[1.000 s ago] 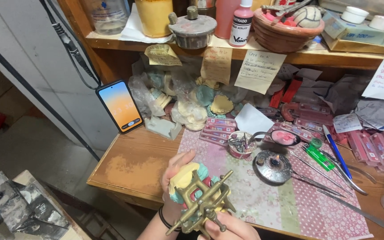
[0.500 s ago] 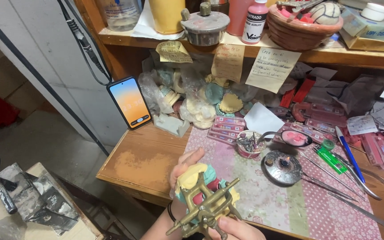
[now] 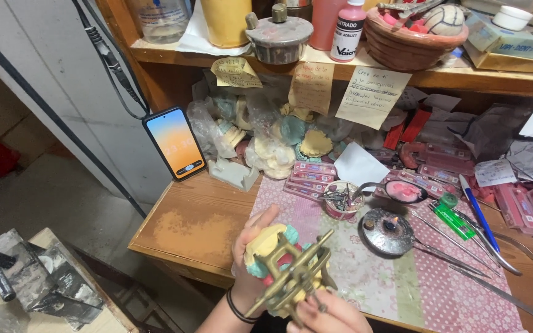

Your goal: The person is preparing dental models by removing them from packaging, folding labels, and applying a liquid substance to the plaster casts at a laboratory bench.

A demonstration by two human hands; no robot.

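Note:
My left hand (image 3: 249, 259) grips a brass hinged frame (image 3: 291, 277) with yellow, teal and pink dental casts (image 3: 269, 246) mounted in it, held just above the front edge of the wooden bench (image 3: 186, 225). My right hand (image 3: 328, 314) is at the bottom of the view, its fingers closed on the lower end of the same brass frame. The frame tilts up to the right over a pink patterned mat (image 3: 371, 277).
A small round burner (image 3: 390, 229), a cup of small tools (image 3: 340, 200), metal instruments (image 3: 464, 253), a blue pen (image 3: 479, 213) and pink wax boxes (image 3: 316, 176) lie on the mat. A phone (image 3: 174, 143) leans at the left. Bagged casts (image 3: 266, 142) sit under the shelf.
The view has shifted slightly right and down. Both hands keep hold of the brass frame, which has turned a little in my grip.

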